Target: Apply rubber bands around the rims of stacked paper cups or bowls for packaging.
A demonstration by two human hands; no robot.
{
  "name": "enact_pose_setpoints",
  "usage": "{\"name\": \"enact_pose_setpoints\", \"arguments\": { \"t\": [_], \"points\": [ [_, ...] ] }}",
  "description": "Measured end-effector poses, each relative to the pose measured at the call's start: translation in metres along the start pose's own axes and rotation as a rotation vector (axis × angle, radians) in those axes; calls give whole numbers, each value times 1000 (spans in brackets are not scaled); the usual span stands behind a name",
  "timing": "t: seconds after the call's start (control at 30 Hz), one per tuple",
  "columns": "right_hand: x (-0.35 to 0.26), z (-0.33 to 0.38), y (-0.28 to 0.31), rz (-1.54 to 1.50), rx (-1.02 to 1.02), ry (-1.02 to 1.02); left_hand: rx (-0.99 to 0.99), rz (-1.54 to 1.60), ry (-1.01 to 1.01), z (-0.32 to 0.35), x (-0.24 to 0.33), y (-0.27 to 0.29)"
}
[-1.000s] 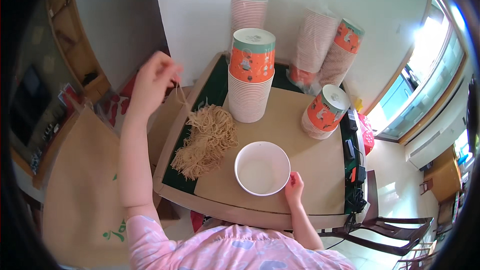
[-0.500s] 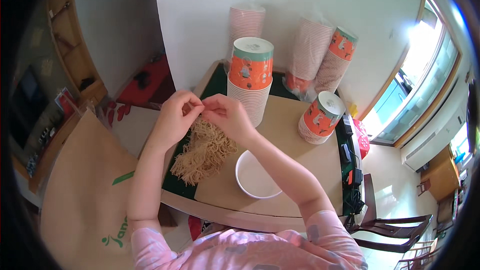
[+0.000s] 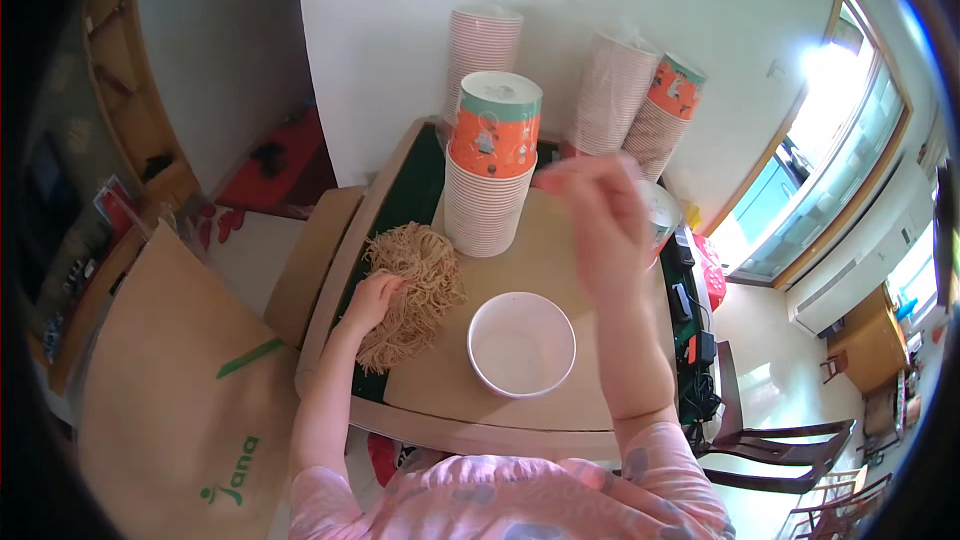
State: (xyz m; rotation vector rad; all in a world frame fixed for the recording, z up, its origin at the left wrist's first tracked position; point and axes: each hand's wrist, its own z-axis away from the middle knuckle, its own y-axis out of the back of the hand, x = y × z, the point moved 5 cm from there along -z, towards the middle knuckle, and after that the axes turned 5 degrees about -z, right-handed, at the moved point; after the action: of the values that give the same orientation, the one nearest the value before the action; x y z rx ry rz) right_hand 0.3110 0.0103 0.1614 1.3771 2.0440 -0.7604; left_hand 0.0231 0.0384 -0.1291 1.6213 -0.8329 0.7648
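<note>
White bowl (image 3: 521, 343) sat empty, near centre. Your left hand (image 3: 372, 300) pressed loosely curled on the noodle pile (image 3: 412, 288); your right hand (image 3: 597, 223) hovered blurred, grip indeterminate.

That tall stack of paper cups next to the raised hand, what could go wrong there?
The blurred right hand is raised beside the tall stack of white paper cups with an orange-printed top; a sideways knock might topple it. The left hand rests on the pile of tan shredded paper strands, which reaches the table's left edge, so strands could slip off. The empty white paper bowl looks light and might get bumped.
</note>
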Motion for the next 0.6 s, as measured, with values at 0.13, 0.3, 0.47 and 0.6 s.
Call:
{"name": "enact_pose_setpoints", "arguments": {
  "t": [0.13,0.3,0.47,0.6],
  "points": [
    [-68,53,65,-437,187,121,18,-287,-48,20,15,8],
    [-70,131,114,-436,111,189,318,-158,-136,55,122,8],
    [-34,171,114,-411,161,-205,-238,-250,-465,96,208,-68],
    [-40,201,157,-604,128,128,-403,-345,-626,110,198,-119]
  ]
}}
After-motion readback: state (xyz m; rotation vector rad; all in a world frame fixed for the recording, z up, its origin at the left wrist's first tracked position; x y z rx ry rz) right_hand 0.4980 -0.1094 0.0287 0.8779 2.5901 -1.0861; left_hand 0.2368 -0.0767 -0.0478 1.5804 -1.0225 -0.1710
